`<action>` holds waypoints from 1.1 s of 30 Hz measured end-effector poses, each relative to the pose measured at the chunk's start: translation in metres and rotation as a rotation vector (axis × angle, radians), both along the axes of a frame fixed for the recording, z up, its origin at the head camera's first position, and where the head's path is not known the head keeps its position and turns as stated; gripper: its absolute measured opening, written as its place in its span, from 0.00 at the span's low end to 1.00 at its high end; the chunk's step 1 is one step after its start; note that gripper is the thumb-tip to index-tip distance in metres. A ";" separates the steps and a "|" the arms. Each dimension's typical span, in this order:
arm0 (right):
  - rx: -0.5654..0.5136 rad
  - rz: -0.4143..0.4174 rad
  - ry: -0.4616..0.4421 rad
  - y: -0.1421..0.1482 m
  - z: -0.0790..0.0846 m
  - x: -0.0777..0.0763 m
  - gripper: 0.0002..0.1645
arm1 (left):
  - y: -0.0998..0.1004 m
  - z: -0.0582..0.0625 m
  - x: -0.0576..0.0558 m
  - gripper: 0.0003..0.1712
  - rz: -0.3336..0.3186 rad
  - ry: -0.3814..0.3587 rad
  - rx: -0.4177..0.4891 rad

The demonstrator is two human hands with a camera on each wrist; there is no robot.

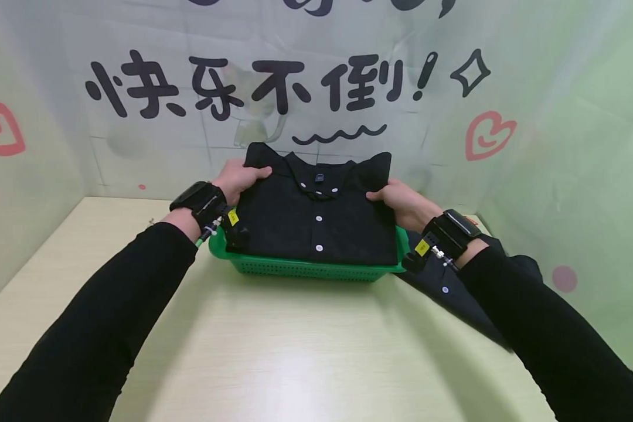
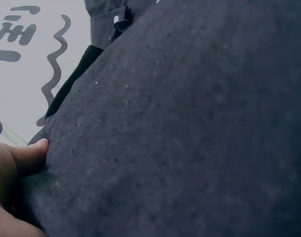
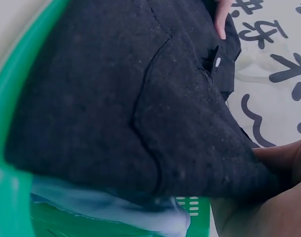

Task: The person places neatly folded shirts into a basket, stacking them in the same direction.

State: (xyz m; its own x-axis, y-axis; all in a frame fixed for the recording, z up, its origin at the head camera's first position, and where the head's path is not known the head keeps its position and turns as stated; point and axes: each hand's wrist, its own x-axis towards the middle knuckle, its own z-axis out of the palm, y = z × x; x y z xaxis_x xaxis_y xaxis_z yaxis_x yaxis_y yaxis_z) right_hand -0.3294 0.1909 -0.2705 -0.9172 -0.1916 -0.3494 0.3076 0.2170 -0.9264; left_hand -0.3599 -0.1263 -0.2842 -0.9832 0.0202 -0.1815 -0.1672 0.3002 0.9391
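A folded black button-up shirt (image 1: pixel 295 217) with white buttons is held by its two upper corners over a green plastic basket (image 1: pixel 306 269). My left hand (image 1: pixel 238 180) grips the shoulder on the left, thumb on top of the cloth. On the other side my right hand (image 1: pixel 403 202) pinches the opposite shoulder edge. The shirt's lower edge lies within the basket's front rim, while its collar end is tilted up toward the wall. Beneath the shirt, the right wrist view shows a light blue cloth (image 3: pixel 116 207) in the basket.
Another dark garment (image 1: pixel 475 299) with white buttons lies on the table to the right, partly under my right forearm. A printed fabric backdrop (image 1: pixel 337 135) rises right behind the basket, with side panels at left and right. The pale wooden table (image 1: pixel 274 346) extends in front.
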 end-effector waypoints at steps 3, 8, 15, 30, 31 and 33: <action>0.013 -0.007 -0.010 -0.001 0.000 -0.002 0.28 | -0.001 0.000 -0.003 0.33 -0.008 -0.006 -0.022; -0.003 -0.017 -0.045 0.000 0.001 -0.006 0.34 | 0.001 0.002 -0.009 0.34 -0.030 -0.015 -0.035; -0.014 -0.055 -0.101 0.002 0.004 -0.011 0.39 | -0.002 0.007 -0.012 0.32 -0.074 -0.035 -0.075; 0.201 -0.003 -0.146 0.000 -0.002 -0.013 0.43 | -0.005 0.002 -0.020 0.39 -0.177 -0.119 -0.280; 0.208 0.001 -0.149 0.000 -0.003 -0.014 0.43 | -0.004 0.002 -0.021 0.39 -0.181 -0.123 -0.294; 0.198 0.001 -0.167 0.000 -0.006 -0.015 0.43 | -0.003 0.001 -0.021 0.38 -0.191 -0.124 -0.334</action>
State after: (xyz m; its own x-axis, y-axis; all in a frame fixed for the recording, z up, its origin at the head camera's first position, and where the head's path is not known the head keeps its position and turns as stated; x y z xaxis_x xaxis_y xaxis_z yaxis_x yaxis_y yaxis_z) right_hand -0.3443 0.1907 -0.2763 -0.8435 -0.1048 -0.5267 0.4524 0.3899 -0.8021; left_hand -0.3813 -0.1296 -0.2828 -0.9378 0.1201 -0.3258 -0.1846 0.6222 0.7608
